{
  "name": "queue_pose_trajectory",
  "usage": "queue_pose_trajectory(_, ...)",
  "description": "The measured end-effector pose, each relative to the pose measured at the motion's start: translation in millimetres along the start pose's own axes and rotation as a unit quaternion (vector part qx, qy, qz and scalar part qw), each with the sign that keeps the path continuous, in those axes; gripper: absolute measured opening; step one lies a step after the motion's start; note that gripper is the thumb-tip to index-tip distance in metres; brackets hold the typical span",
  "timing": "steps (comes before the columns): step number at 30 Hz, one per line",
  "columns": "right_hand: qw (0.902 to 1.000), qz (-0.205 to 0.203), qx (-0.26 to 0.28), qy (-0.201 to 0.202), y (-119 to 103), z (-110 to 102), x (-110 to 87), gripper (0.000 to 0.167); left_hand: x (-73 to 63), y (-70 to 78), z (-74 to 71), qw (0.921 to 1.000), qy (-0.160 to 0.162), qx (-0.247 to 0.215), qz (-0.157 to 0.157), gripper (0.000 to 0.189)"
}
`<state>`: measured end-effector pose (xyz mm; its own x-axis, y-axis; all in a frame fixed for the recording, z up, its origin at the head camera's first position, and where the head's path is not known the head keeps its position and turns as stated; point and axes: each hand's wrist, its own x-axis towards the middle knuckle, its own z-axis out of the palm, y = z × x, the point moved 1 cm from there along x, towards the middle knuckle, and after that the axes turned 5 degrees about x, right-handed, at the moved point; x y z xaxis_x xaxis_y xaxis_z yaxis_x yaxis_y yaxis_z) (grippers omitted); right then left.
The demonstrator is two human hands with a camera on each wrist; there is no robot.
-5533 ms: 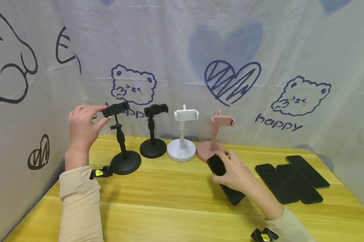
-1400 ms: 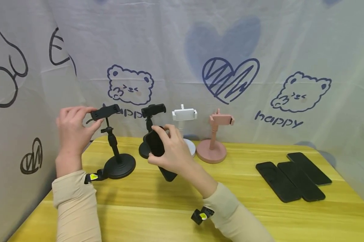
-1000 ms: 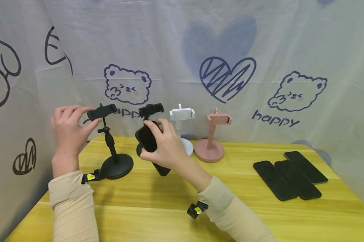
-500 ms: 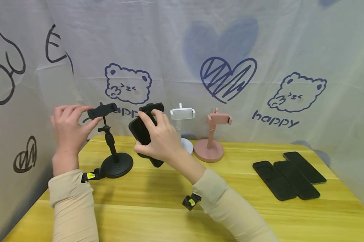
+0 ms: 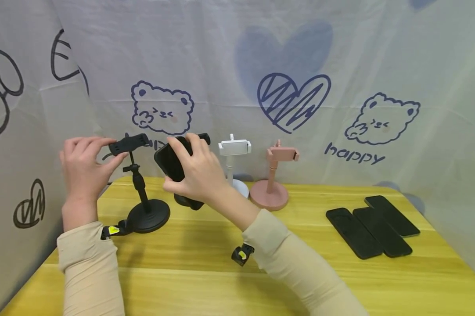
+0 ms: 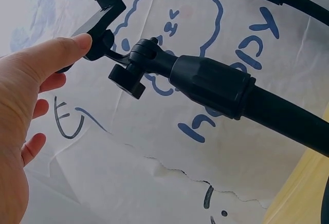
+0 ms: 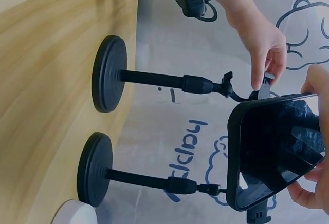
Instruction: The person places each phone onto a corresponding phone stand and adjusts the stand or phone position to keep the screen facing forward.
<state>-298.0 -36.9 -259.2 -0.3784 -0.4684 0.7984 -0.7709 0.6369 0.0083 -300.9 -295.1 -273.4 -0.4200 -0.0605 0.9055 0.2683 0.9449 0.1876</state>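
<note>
At the left, my left hand pinches the end of the phone clamp on top of a black phone stand. The left wrist view shows thumb and fingers at one end of that clamp, which has nothing in it. My right hand grips a black smartphone by its edges, tilted and held up off the table. It overlaps a second black stand, mostly hidden in the head view. In the right wrist view the phone's dark screen shows close to the first stand's clamp.
A white phone stand and a pink one stand right of the black stands. Three black phones lie together at the right: one nearest, one in the middle, one behind. A printed curtain hangs behind the table.
My right hand has carried the smartphone from in front of the pink stand leftward and up toward the left black stand. My left hand keeps its pinch on the clamp.
</note>
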Motion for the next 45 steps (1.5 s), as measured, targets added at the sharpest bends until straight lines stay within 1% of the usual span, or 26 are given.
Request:
queue_pose_trajectory(6, 0.9999, 0.0, 0.004, -0.011, -6.8, -2.6, 12.2, 0.074, 0.4, -2.8, -0.4, 0.9999, 0.016, -0.003, 0.004, 0.036)
queue_pose_trajectory(12, 1.0, -0.007, 0.004, 0.0, -12.1, -6.1, 25.8, 0.073, 2.8, -3.1, -1.5, 0.9998, 0.018, -0.006, 0.009, 0.037)
queue_pose_trajectory(20, 0.9997, 0.015, 0.011, -0.013, -15.9, -6.6, 43.7, 0.074, 6.1, -3.5, -0.4, 0.9996, 0.019, -0.02, 0.01, 0.036)
queue_pose_trajectory(29, 0.9972, 0.046, 0.021, -0.055, -20.3, -2.3, 56.0, 0.076, 4.2, -3.2, 1.2, 0.9987, 0.028, -0.04, 0.017, 0.038)
queue_pose_trajectory(34, 0.9954, 0.057, 0.012, -0.076, -25.2, 2.2, 63.3, 0.078, 3.5, -5.9, 1.9, 0.9989, 0.018, -0.036, 0.023, 0.039)
queue_pose_trajectory(37, 0.9946, 0.057, 0.006, -0.086, -28.4, 6.0, 67.1, 0.079, 2.9, -6.6, 1.9, 0.9991, 0.015, -0.035, 0.019, 0.04)
queue_pose_trajectory(41, 0.994, 0.051, 0.009, -0.096, -31.7, 11.6, 70.7, 0.081, 1.4, -5.2, 2.1, 0.9989, 0.017, -0.044, 0.003, 0.038)
queue_pose_trajectory(45, 0.9945, 0.034, 0.011, -0.098, -33.3, 16.6, 71.7, 0.081, -1.0, -3.7, 2.2, 0.9989, 0.012, -0.045, -0.006, 0.034)
